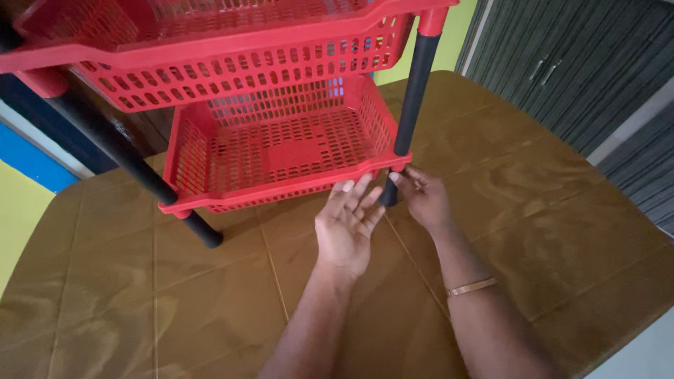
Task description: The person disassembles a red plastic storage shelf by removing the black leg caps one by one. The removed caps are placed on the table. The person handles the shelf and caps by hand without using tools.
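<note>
A red plastic rack with two perforated baskets stands on a table. The lower basket [281, 147] rests on short black legs, and the upper basket [210, 49] sits on black poles. My right hand [421, 196] grips the short black leg [388, 195] under the lower basket's front right corner. Just left of that leg, my left hand [347, 224] is held palm up with fingers spread, its fingertips touching the lower basket's front rim. A thin bracelet [472, 286] circles my right wrist.
A brown glossy cloth [210, 295] covers the table. Another black leg [202, 229] stands at the rack's front left corner, and a long black pole [414, 88] rises at the right. Grey cabinet doors [562, 63] stand behind the table at the right.
</note>
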